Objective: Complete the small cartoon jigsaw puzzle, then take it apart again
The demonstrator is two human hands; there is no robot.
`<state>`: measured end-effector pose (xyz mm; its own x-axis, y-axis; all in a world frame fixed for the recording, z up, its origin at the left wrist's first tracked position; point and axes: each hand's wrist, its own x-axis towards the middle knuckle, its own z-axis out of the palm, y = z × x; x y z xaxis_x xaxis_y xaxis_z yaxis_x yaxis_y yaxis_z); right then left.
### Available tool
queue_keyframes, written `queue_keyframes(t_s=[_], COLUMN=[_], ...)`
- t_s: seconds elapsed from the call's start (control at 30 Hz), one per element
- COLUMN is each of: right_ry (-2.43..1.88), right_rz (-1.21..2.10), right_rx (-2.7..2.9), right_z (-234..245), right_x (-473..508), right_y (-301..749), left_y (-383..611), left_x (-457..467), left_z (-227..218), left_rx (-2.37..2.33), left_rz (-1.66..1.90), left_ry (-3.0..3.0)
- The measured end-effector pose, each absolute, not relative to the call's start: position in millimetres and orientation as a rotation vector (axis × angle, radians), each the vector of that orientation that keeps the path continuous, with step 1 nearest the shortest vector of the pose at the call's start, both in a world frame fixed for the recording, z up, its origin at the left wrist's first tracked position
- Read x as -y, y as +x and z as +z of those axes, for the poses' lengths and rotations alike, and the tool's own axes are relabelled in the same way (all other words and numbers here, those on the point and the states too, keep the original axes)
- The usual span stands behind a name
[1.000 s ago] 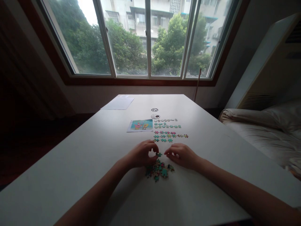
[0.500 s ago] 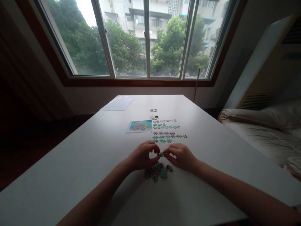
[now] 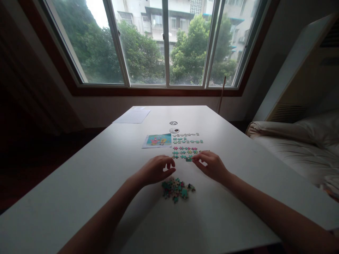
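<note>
Between thumb and fingers, my right hand (image 3: 212,164) pinches a green puzzle piece (image 3: 189,159) at the near edge of the laid-out rows of puzzle pieces (image 3: 182,148). My left hand (image 3: 159,168) is held above the table to the left, thumb and fingers apart, with nothing in it. Just nearer than both hands lies a heap of mixed puzzle pieces (image 3: 176,189), mostly green with some pink and yellow. A picture sheet (image 3: 158,140) with cartoon figures on blue-green lies left of the rows. My right hand covers part of the nearest rows.
The white table (image 3: 87,183) stretches toward the window. White paper (image 3: 134,116) lies at its far left. Two round discs (image 3: 174,130) (image 3: 173,123) sit beyond the rows. A cushioned sofa (image 3: 288,148) stands to the right, and a thin stick (image 3: 221,93) leans under the window.
Both hands were together at one small piece above the heap. My right hand has carried it forward and right to the rows; my left hand has let go and drawn slightly left.
</note>
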<state>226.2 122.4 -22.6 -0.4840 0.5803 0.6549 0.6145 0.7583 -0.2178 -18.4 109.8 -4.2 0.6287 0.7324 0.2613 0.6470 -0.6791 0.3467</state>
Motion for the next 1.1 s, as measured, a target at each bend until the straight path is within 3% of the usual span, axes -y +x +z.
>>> queue_keyframes(t_s=[0.23, 0.73, 1.1], right_ry=[-0.952, -0.993, -1.526], right_rz=[-0.126, -0.155, -0.193], right_rx=[2.120, 2.147, 1.991], right_z=[-24.5, -23.4, -40.7], right_x=[-136.4, -139.5, -199.7], right_y=[243.2, 245.2, 293.8], left_y=[-25.8, -31.5, -31.1], left_x=[-113.2, -112.4, -109.2], left_z=[-6.4, -0.5, 4.6], left_rx=[-1.261, -1.291, -1.210], left_rz=[0.272, 0.205, 0.167], left_ry=[2.747, 2.672, 2.527])
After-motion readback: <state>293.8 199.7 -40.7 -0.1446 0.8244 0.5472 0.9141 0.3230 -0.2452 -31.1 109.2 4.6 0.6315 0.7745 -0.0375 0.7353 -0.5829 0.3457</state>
